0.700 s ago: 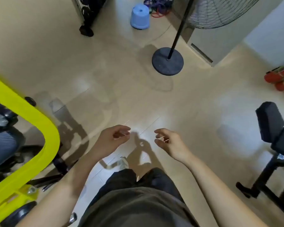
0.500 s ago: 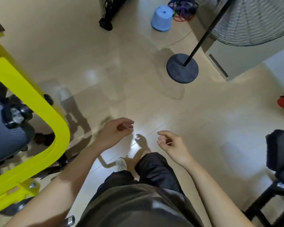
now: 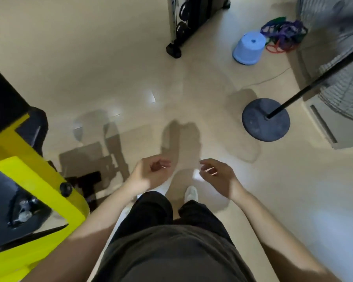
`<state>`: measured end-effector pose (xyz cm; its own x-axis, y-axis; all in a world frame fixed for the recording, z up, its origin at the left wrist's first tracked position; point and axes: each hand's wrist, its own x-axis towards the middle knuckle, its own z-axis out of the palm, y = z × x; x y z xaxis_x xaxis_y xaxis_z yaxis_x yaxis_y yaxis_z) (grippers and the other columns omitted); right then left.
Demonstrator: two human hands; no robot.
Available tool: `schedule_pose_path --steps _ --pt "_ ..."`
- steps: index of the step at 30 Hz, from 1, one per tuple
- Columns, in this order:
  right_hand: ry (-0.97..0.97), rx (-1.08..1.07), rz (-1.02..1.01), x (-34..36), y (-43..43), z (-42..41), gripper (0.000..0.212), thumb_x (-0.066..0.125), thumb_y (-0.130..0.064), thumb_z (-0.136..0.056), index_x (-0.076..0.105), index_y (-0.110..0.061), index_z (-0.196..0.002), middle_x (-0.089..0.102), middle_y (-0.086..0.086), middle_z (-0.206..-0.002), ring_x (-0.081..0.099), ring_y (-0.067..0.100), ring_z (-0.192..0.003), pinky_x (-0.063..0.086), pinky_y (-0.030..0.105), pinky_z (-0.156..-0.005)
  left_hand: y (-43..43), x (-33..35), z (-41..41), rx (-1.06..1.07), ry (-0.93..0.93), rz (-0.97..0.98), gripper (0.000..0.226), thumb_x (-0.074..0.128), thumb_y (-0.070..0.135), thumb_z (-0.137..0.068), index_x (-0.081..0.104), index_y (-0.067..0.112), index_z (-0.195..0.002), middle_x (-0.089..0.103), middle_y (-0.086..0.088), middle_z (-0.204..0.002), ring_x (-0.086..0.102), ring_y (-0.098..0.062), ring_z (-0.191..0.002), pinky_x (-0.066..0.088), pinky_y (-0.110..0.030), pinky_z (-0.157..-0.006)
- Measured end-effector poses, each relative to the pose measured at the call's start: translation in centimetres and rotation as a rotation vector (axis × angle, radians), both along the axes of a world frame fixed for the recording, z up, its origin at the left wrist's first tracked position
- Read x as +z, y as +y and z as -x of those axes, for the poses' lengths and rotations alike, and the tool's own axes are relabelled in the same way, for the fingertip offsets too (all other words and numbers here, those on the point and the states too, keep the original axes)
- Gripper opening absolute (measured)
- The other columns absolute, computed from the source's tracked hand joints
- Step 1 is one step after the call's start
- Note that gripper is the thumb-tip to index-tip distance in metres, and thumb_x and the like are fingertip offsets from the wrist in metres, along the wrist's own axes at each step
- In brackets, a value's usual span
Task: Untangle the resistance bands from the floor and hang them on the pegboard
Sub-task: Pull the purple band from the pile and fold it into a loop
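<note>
Closer now, the resistance bands [image 3: 282, 34] lie behind a blue stool [image 3: 250, 47].

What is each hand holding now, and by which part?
Nothing. The left hand and the right hand are loosely curled and empty; the resistance bands lie in a heap on the floor beside the blue stool, apart from both hands.

The left hand [image 3: 149, 173] and right hand [image 3: 218, 176] hang apart before the body near 6 o'clock, fingers [image 3: 207, 162] loosely curled and holding nothing. Between 1 and 2 o'clock a tangled heap of resistance bands [image 3: 283, 35] lies on the floor [image 3: 110, 68], just beside a blue stool [image 3: 250, 47]. A fan base [image 3: 265, 119] stands at 3 o'clock. A yellow frame [image 3: 39, 180] fills 8 o'clock.
</note>
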<state>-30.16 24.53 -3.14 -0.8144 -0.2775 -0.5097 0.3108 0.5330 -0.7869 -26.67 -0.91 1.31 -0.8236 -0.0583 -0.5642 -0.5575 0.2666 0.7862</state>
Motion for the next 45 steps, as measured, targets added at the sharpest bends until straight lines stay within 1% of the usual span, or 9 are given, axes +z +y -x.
schedule_pose_path --steps 5,8,11,13,18,23,28,38,45 --pt "0.015 0.033 0.0 0.7 -1.8 9.2 0.026 0.07 -0.023 -0.091 0.067 -0.031 -0.115 0.069 -0.008 -0.102 0.062 -0.002 -0.078 0.046 0.006 -0.067 -1.9 0.2 6.5 0.006 0.03 -0.025 0.024 0.07 0.002 -0.092 0.073 0.007 -0.115 0.076 -0.013 -0.107 0.07 -0.027 -0.104 0.053 -0.031 -0.09" --pt "0.035 0.058 -0.015 0.8 -3.8 14.2 0.027 0.07 -0.019 -0.091 0.068 -0.023 -0.118 0.069 -0.001 -0.102 0.062 0.007 -0.077 0.046 0.009 -0.069 -3.5 -1.1 11.0 0.007 0.055 -0.01 0.021 0.072 0.009 -0.091 0.076 0.017 -0.111 0.078 -0.001 -0.101 0.073 -0.013 -0.097 0.054 -0.026 -0.088" --pt "0.077 0.092 -0.054 1.1 -6.1 19.2 0.029 0.071 -0.017 -0.091 0.068 -0.015 -0.12 0.07 0.004 -0.1 0.065 0.017 -0.08 0.051 0.022 -0.075 -5.6 -2.6 16.4 -0.024 0.086 0.018 0.025 0.074 0.009 -0.089 0.075 0.026 -0.108 0.079 0.006 -0.099 0.074 -0.009 -0.094 0.058 -0.033 -0.09" --pt "0.081 0.096 -0.072 1.2 -7.5 22.4 0.028 0.071 -0.015 -0.091 0.068 -0.012 -0.119 0.07 0.006 -0.099 0.066 0.02 -0.082 0.05 0.021 -0.078 -7.2 -3.1 20.2 -0.042 0.105 -0.007 0.031 0.074 0.005 -0.088 0.075 0.03 -0.106 0.079 0.007 -0.099 0.074 -0.012 -0.097 0.057 -0.036 -0.095" --pt "0.064 0.031 -0.075 1.6 -9.9 29.9 0.031 0.071 -0.019 -0.092 0.068 -0.014 -0.123 0.071 -0.001 -0.108 0.064 0.007 -0.082 0.05 0.02 -0.082 -10.3 -2.7 29.9 -0.09 0.065 -0.089 0.029 0.072 0.0 -0.09 0.074 0.02 -0.112 0.077 -0.004 -0.105 0.072 -0.021 -0.103 0.055 -0.039 -0.099" --pt "0.029 -0.148 -0.032 1.1 -10.6 37.1 0.031 0.071 -0.019 -0.091 0.068 -0.022 -0.122 0.069 -0.006 -0.102 0.065 0.002 -0.078 0.051 0.018 -0.078 -11.8 -1.3 41.4 -0.217 0.09 -0.019 0.028 0.074 0.004 -0.089 0.073 0.013 -0.115 0.077 -0.002 -0.104 0.073 -0.014 -0.097 0.056 -0.024 -0.087" --pt "-0.007 -0.239 0.041 -0.5 -10.2 46.3 0.027 0.071 -0.018 -0.089 0.068 -0.033 -0.111 0.068 -0.005 -0.095 0.064 0.0 -0.075 0.049 0.012 -0.072 -10.2 -0.9 53.0 -0.299 0.089 0.01 0.028 0.074 0.001 -0.088 0.072 0.005 -0.115 0.076 -0.008 -0.103 0.073 -0.019 -0.099 0.057 -0.034 -0.095" --pt "0.059 -0.222 -0.011 0.2 -5.5 67.7 0.026 0.071 -0.021 -0.088 0.065 -0.037 -0.108 0.069 -0.011 -0.093 0.063 0.002 -0.075 0.049 0.012 -0.071 -4.5 -0.4 75.4 -0.487 0.096 0.087 0.022 0.077 0.018 -0.088 0.074 0.031 -0.106 0.076 0.008 -0.098 0.071 -0.004 -0.092 0.057 -0.022 -0.085" --pt "0.048 -0.273 -0.097 0.0 -1.5 80.3 0.025 0.07 -0.027 -0.09 0.066 -0.032 -0.113 0.068 -0.009 -0.098 0.064 0.002 -0.079 0.051 0.017 -0.074 -1.9 -2.1 88.5 -0.509 0.097 0.038 0.023 0.076 0.015 -0.087 0.075 0.029 -0.106 0.077 0.008 -0.097 0.07 0.0 -0.092 0.052 -0.012 -0.081"
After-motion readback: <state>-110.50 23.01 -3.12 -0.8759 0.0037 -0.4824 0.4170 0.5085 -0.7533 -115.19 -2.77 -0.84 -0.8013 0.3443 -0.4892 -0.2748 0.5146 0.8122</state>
